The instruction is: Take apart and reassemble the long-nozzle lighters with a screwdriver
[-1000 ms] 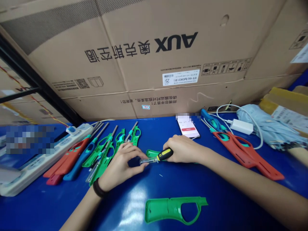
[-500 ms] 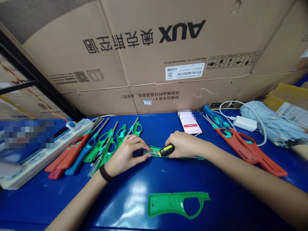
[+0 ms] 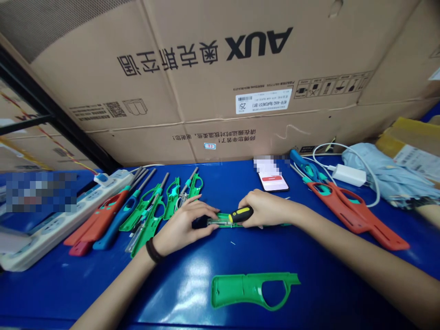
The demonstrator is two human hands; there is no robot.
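Observation:
My left hand [image 3: 187, 224] pinches the left end of a green lighter casing half [image 3: 225, 216] on the blue table, thumb and fingers closed round the end. What looks like a clear fuel tank lies in the casing there, partly hidden by the fingertips. My right hand [image 3: 266, 208] grips a screwdriver [image 3: 242, 214] by its black and yellow handle, pointing left over the casing. The screwdriver's tip is hard to make out. Nearer me lies a separate green casing half [image 3: 230, 288], hollow side up, with a trigger loop at its right end.
To the left, several green lighter parts [image 3: 149, 227], a blue lighter [image 3: 113, 222] and red lighters [image 3: 98, 217] lie beside a white power strip [image 3: 68, 215]. Behind my right hand is a phone [image 3: 275, 183]. Red lighters [image 3: 347, 211] and a white charger [image 3: 349, 175] sit right. A cardboard box [image 3: 206, 91] stands behind.
My left hand has shifted slightly right, its fingertips now farther along the casing end. The screwdriver and my right hand have moved a little to the right.

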